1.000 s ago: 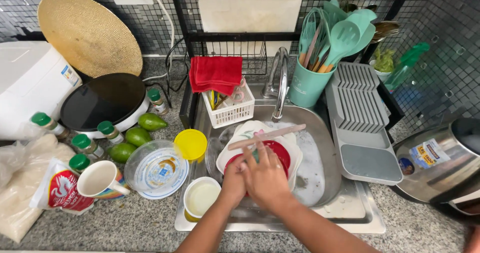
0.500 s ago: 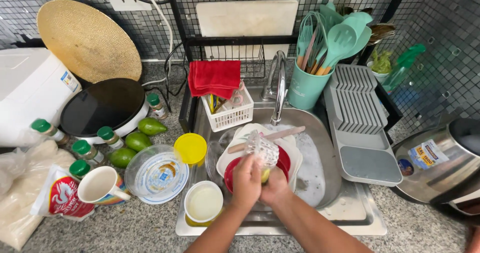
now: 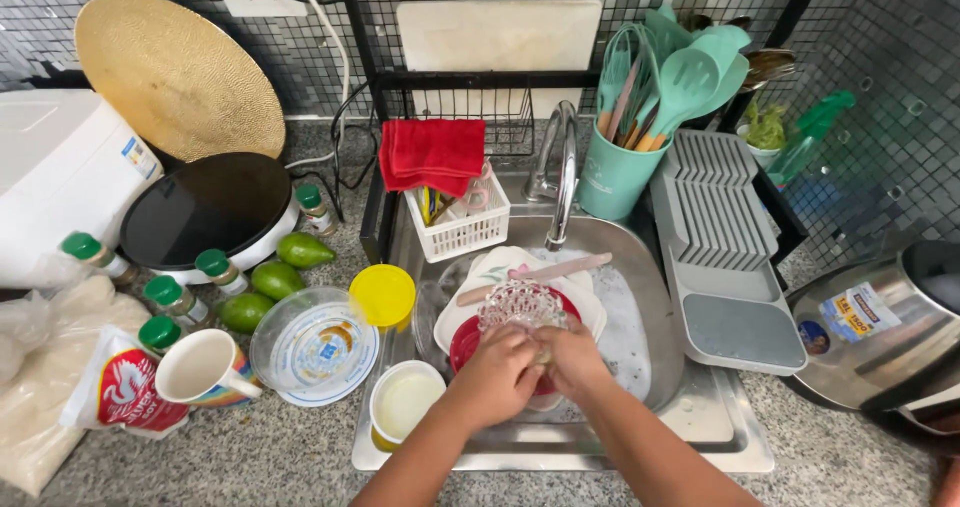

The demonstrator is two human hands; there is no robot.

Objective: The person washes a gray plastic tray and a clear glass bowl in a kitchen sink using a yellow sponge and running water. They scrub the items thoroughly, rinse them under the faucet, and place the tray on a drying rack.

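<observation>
Scrubbing at centre frame: left hand [image 3: 497, 372] and right hand [image 3: 572, 359] pinch a cut-glass dish [image 3: 518, 305] over the sink [image 3: 640, 267]; red plate [image 3: 466, 339], white plate [image 3: 500, 263] and cup [image 3: 403, 403] look unwashed.

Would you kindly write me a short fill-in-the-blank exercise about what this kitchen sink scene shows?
1. Both hands, the left hand and the right hand, hold a clear cut-glass bowl over the ____.
2. The towel draped over the white basket is ____ in colour.
3. The spatulas stand in a ____ holder beside the tap.
4. The small cup left of the basin is ____.

Missing words: sink; red; teal; yellow
</observation>
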